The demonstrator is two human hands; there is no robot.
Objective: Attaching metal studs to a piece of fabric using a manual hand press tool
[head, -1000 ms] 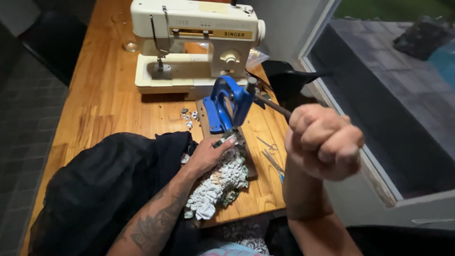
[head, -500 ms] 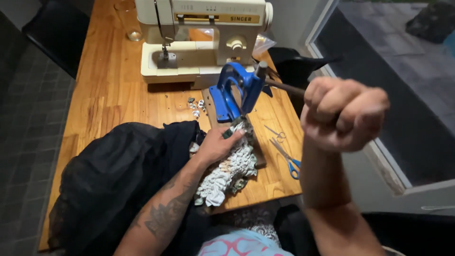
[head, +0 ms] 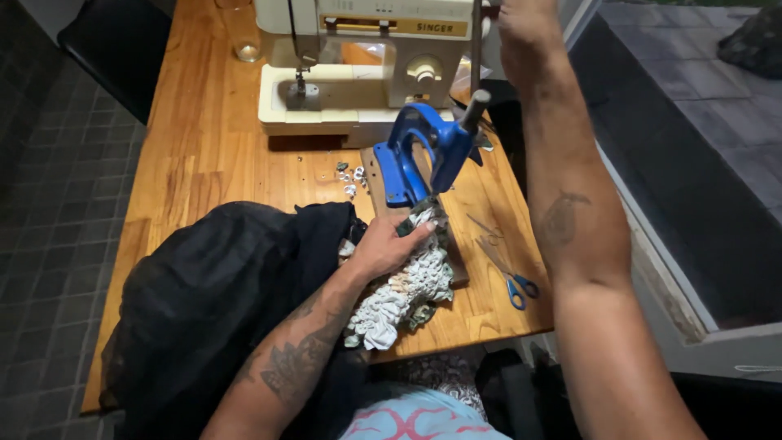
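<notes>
On the wooden table, the left hand lies palm down with its fingers pressed onto a gathered strip of pale patterned fabric, pinning the strip's upper end just at the base of a blue hand press. The fabric runs from under the press down toward the table's near edge, where its crumpled tail hangs slightly over. The right hand is raised at the top of the view, above the press's grey lever; it is cut off by the edge of the view, so whether it is clenched or loose cannot be told, nor whether it touches the lever. Left of the left forearm a heap of black cloth covers the near corner of the table. Behind the press stands a cream sewing machine with a yellow-orange rectangular label strip across its upper front, below its top edge. A scatter of small pale round pieces lies between the machine and the press. Scissors with blue handles rest on the table to the right of the fabric, near the right forearm.
</notes>
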